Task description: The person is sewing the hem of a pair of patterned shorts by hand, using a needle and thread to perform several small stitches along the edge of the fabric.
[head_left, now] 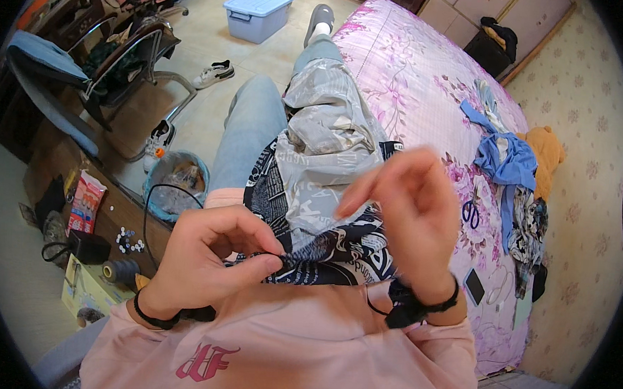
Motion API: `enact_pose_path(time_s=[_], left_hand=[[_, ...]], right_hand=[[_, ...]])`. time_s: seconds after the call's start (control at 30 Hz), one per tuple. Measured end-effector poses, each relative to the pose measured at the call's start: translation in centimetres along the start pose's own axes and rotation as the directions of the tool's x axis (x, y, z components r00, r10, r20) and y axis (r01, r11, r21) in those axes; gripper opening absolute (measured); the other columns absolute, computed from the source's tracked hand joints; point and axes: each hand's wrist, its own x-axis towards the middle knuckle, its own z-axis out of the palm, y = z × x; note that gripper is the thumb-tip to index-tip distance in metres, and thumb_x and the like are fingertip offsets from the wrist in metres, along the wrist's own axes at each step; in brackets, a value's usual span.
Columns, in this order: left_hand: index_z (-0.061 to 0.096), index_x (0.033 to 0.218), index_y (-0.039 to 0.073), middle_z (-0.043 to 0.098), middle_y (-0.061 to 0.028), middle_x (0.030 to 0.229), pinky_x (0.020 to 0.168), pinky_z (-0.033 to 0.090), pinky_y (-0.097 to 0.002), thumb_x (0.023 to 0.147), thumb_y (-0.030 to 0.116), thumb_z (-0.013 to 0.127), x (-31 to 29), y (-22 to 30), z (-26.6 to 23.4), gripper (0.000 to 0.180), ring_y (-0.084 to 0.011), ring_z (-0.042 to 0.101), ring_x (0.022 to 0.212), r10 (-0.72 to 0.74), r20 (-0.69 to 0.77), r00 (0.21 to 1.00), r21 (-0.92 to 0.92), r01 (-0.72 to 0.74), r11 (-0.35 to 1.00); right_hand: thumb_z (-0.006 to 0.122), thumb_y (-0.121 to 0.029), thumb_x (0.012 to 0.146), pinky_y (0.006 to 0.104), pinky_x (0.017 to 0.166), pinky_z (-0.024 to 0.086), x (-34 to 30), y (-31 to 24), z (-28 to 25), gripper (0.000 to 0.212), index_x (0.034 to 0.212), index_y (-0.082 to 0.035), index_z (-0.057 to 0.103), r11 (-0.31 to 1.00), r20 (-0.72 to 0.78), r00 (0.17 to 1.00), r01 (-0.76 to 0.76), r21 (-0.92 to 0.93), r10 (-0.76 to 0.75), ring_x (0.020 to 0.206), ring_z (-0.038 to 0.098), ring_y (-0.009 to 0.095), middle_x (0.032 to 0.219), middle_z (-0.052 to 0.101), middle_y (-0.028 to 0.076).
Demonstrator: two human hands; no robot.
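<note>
A black garment with white printed lettering (pixel 266 181) lies across my lap, its pale grey inner side (pixel 322 134) turned up over my thigh. My left hand (pixel 215 249) pinches a gathered edge of the dark cloth between thumb and forefinger. To the right, my right hand (pixel 417 212) is raised over the garment, blurred by motion. Its fingers are curled in, and whatever they may hold is too small and smeared to make out. A black band circles each wrist.
On my right is a bed with a floral sheet (pixel 398 64), bearing scissors (pixel 471 213), a phone (pixel 474 286) and piled clothes (pixel 506 160). At left are a lined waste bin (pixel 155 203), a chair (pixel 122 76), a thread spool (pixel 119 272) and small beads (pixel 129 240). A blue lidded box (pixel 258 20) stands ahead.
</note>
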Motion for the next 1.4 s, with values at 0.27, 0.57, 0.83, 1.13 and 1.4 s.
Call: enact_pose_path(time_s=[0.27, 0.57, 0.83, 1.13, 1.4], left_hand=[[0.073, 0.098, -0.004, 0.074, -0.0091, 0.087, 0.069, 0.053, -0.0199, 0.075, -0.006, 0.08, 0.1, 1.1, 0.1, 0.024, -0.0095, 0.069, 0.077, -0.174, 0.069, 0.982, -0.047, 0.177, 0.983], [0.074, 0.1, -0.005, 0.075, -0.0103, 0.089, 0.069, 0.053, -0.0199, 0.074, -0.005, 0.082, -0.3, 1.4, -0.1, 0.027, -0.0103, 0.07, 0.08, -0.188, 0.092, 0.978, 0.004, 0.188, 0.982], [0.075, 0.1, -0.004, 0.075, -0.0096, 0.091, 0.07, 0.052, -0.0201, 0.075, -0.004, 0.081, -0.1, 1.1, -0.3, 0.026, -0.0092, 0.069, 0.08, -0.217, 0.094, 0.971, 0.038, 0.215, 0.976], [0.075, 0.1, -0.005, 0.074, -0.0095, 0.091, 0.071, 0.052, -0.0217, 0.078, -0.005, 0.076, 0.2, 0.9, -0.7, 0.022, -0.01, 0.068, 0.079, -0.187, 0.095, 0.978, 0.15, 0.172, 0.974], [0.073, 0.096, -0.004, 0.072, -0.0066, 0.087, 0.071, 0.052, -0.0224, 0.079, -0.005, 0.076, 0.1, 1.0, -0.7, 0.017, -0.0097, 0.066, 0.079, -0.237, 0.066, 0.969, 0.153, 0.225, 0.962]], right_hand=[[0.056, -0.01, 0.101, 0.0265, 0.062, 0.049, 7.1, 5.1, -11.2, 0.01, 0.104, -0.001, 0.053, 0.989, -0.368, 0.927, 0.025, -0.145, -0.077, 0.066, 0.059, 0.013, 0.08, 0.065, 0.008], [0.055, -0.009, 0.1, 0.0224, 0.058, 0.046, 8.6, 9.6, -16.9, 0.01, 0.101, 0.001, 0.056, 0.795, -0.344, 0.898, 0.011, -0.606, -0.275, 0.064, 0.057, 0.009, 0.077, 0.064, 0.006], [0.055, -0.006, 0.099, 0.0225, 0.059, 0.047, 9.1, 9.0, -16.4, 0.009, 0.1, 0.002, 0.057, 0.726, -0.293, 0.897, 0.045, -0.686, -0.332, 0.065, 0.058, 0.009, 0.077, 0.064, 0.006], [0.055, -0.005, 0.099, 0.0221, 0.059, 0.047, 9.4, 7.6, -17.4, 0.008, 0.1, 0.003, 0.057, 0.681, -0.271, 0.875, 0.086, -0.727, -0.4, 0.066, 0.058, 0.009, 0.079, 0.064, 0.007], [0.056, -0.005, 0.099, 0.0222, 0.06, 0.047, 9.6, 6.5, -17.4, 0.009, 0.102, 0.003, 0.058, 0.647, -0.249, 0.861, 0.115, -0.754, -0.443, 0.066, 0.058, 0.009, 0.078, 0.065, 0.007]])
